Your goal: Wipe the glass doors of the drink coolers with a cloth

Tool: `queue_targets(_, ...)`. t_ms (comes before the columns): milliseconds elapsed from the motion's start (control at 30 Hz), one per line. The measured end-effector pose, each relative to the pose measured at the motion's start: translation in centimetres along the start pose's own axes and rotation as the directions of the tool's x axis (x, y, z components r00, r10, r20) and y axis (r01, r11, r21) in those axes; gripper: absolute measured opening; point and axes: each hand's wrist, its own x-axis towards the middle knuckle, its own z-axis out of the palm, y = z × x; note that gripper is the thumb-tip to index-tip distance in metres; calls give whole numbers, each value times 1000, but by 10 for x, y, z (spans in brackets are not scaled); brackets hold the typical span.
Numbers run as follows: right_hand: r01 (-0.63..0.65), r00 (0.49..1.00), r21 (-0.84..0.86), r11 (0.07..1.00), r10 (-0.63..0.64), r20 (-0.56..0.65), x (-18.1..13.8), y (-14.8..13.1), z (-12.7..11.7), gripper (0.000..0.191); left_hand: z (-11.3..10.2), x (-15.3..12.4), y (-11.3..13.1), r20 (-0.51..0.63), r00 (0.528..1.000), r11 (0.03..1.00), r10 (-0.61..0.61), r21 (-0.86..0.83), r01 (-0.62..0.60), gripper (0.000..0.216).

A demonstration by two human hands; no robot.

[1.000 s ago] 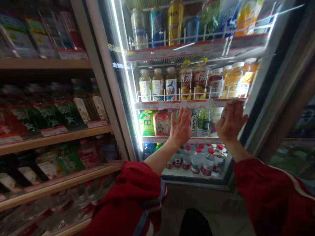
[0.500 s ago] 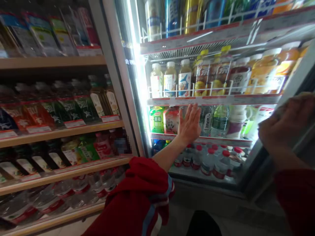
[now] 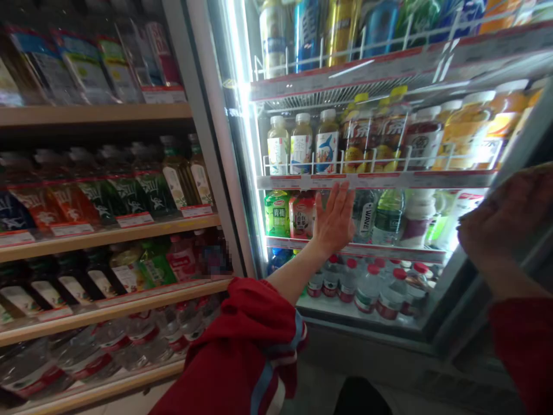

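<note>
My left hand (image 3: 334, 219) is open, fingers stretched flat and pointing up, in front of the cooler's third shelf. It is beside a red-labelled bottle (image 3: 301, 216) and a green-labelled bottle (image 3: 276, 213); I cannot tell whether it touches glass. At the right edge of the view my right hand (image 3: 505, 222) rests on the grey door frame (image 3: 458, 294), with its fingers curled over it. Both arms wear red sleeves.
The lit cooler holds drinks on wire-railed shelves (image 3: 389, 180), with red-capped water bottles (image 3: 367, 288) at the bottom. Wooden shelves (image 3: 108, 236) on the left carry bottled tea, snacks and water. The cooler's pillar (image 3: 216, 144) stands between them.
My right hand has moved from the middle of the cooler front out to the right, on the door frame. My left hand has stayed flat and open at about the same spot.
</note>
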Motion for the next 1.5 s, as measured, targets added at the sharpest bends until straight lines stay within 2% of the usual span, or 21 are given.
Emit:
queue_targets(100,121,993,-22,992,-121,-2,8,0,6,81,-3,-2,-5,8,1000,1000,-18,-5,18,58)
queue_targets(167,146,989,-48,988,-147,-16,14,-15,8,83,-4,-4,-10,4,1000,1000,-29,-10,29,59)
queue_targets(267,74,995,-62,995,-78,-58,21,-54,8,73,-5,-7,-19,-8,999,999,-39,-11,39,64)
queue_targets(367,24,999,-50,998,-26,-31,27,-93,9,67,-5,-11,-31,-28,998,999,-53,1,53,68)
queue_targets(533,42,997,-51,998,-45,-64,30,-129,16,56,-11,-16,-50,-99,992,996,-79,24,82,64)
queue_targets(600,71,997,-37,997,-72,-36,31,-141,17,54,-14,-17,-58,-118,988,994,-98,32,103,63)
queue_targets(767,32,998,-16,999,-32,52,33,-180,18,51,-24,-22,-76,-141,979,987,-149,40,157,62)
queue_targets(1067,144,981,81,986,-153,121,35,-250,33,47,-46,-30,-109,-154,965,970,-212,85,227,60)
queue_targets(1300,203,931,173,964,-245,270,36,-313,41,48,-57,-43,-125,-133,954,953,-270,101,284,64)
queue_targets(1500,285,882,278,917,-365,298,31,-356,54,52,-65,-56,-137,-115,940,936,-321,112,334,65)
